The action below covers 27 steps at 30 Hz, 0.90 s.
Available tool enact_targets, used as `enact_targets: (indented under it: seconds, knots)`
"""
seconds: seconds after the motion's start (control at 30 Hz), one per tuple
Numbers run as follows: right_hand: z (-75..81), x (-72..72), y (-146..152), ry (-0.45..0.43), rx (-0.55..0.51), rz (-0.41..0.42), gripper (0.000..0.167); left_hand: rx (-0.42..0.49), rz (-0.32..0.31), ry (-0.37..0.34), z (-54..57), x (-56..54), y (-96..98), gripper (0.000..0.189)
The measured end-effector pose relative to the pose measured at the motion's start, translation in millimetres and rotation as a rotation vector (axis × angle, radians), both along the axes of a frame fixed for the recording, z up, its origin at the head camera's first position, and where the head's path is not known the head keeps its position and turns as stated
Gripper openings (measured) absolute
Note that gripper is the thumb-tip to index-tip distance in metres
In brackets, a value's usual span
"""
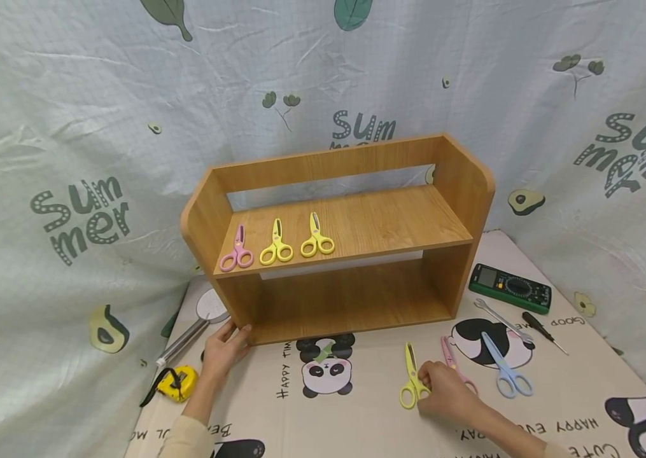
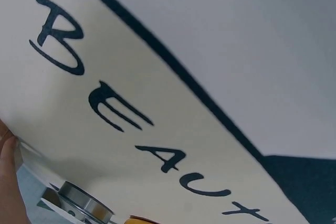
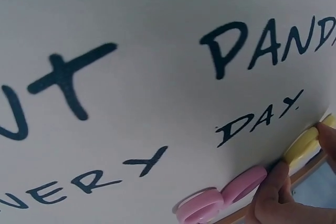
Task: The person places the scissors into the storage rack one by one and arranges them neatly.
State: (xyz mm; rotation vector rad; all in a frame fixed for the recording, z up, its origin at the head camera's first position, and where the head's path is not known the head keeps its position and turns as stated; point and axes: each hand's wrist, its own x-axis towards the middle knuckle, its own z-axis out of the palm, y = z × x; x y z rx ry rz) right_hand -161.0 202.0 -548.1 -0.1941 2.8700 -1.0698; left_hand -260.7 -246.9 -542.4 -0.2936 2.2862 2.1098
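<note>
My right hand (image 1: 447,393) pinches one handle loop of a pair of yellow scissors (image 1: 409,376), whose blades point toward the shelf. In the right wrist view, thumb and finger meet at its yellow handle (image 3: 303,148). Just right of that hand lie pink scissors (image 1: 449,353), partly covered by it, and light blue scissors (image 1: 504,369). My left hand (image 1: 224,353) rests at the lower left front corner of a two-tier wooden shelf (image 1: 351,292), fingers touching it. On the upper board lie pink scissors (image 1: 237,249) and two yellow pairs (image 1: 277,243) in a row, blades toward the back.
Left of the shelf are a strainer-like tool (image 1: 210,306) with a metal handle and a yellow tape measure (image 1: 178,383). At the right lie a green multimeter (image 1: 510,288), a wrench (image 1: 501,318) and a screwdriver (image 1: 543,331). Printed curtain surrounds the patterned tabletop (image 1: 368,381).
</note>
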Motion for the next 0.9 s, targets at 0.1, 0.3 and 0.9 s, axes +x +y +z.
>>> enact_targets:
  seconds: [0.1, 0.3, 0.9]
  knots:
    - [2.2, -0.7, -2.2, -0.037, 0.014, -0.026, 0.038, -0.003, 0.003, -0.008, 0.2, 0.6, 0.1, 0.071]
    - [3.8, -2.4, -4.6, -0.074, 0.025, -0.054, 0.037, -0.004, 0.007, -0.009, 1.7, 1.8, 1.4, 0.069]
    - [8.7, 0.6, -6.0, -0.11, -0.012, -0.11, 0.033, -0.018, 0.018, -0.013, 2.0, -0.3, 1.5, 0.069]
